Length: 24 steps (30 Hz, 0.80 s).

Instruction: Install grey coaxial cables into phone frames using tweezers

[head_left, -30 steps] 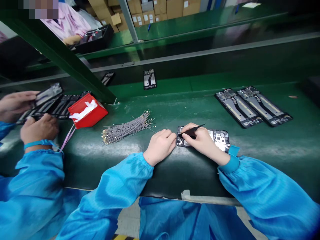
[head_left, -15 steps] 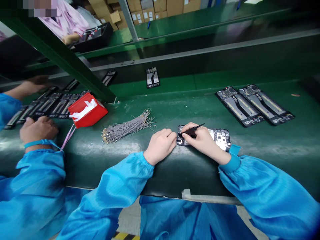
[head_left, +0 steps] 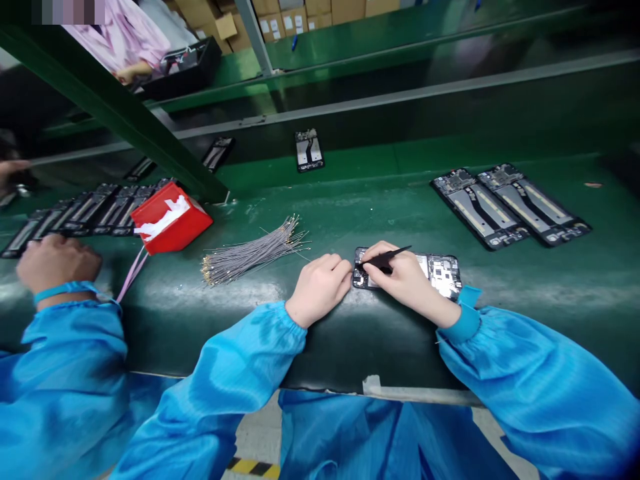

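Observation:
An opened phone (head_left: 445, 275) with bare circuit boards lies flat on the green bench in front of me. My right hand (head_left: 395, 270) is over its left half, closed in a pinch on dark tweezers (head_left: 384, 259) whose lower tips are hidden by the fingers. At the phone's left end rests my left hand (head_left: 321, 287), closed, its fingers curled against the edge; the fingertips are hidden. Left of it lies a loose bundle of thin grey cables (head_left: 255, 253) with gold-coloured ends.
Two opened phones (head_left: 535, 203) overlap at the right; another phone (head_left: 309, 151) lies farther back. At left are a red box (head_left: 173, 219), a green post (head_left: 125, 127), several phones (head_left: 95, 208) and a co-worker's hand (head_left: 60, 267). Another person's pink sleeve (head_left: 120, 33) shows behind.
My hands, the tweezers and the phone keep nearly the same positions. The co-worker's far hand has moved left, and the near hand has shifted slightly left. The view has shifted a little.

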{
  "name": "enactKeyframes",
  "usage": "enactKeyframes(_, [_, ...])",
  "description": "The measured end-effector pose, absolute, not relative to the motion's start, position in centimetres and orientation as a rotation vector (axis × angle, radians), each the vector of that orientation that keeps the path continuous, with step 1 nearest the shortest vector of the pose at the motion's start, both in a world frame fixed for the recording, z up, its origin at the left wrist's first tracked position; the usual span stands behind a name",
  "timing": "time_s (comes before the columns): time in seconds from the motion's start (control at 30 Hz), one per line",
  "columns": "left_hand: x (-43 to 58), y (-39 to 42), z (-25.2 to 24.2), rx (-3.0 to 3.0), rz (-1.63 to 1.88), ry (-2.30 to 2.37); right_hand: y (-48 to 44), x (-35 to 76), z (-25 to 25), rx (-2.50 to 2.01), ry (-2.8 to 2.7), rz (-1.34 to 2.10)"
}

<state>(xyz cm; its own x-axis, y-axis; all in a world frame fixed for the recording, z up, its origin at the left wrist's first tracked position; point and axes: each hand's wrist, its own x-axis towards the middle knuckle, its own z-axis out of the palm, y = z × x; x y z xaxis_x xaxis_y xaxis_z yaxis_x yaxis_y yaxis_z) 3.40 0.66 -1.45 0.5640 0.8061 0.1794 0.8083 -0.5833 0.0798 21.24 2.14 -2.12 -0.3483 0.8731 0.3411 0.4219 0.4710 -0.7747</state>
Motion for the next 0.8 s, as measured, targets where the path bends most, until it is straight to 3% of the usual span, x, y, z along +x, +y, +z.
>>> enactKeyframes(0.8, [3.45, 0.64, -1.25, -2.799, -0.279, -1.402, 2.06, 21.17, -2.15, -1.06, -1.975, 0.753])
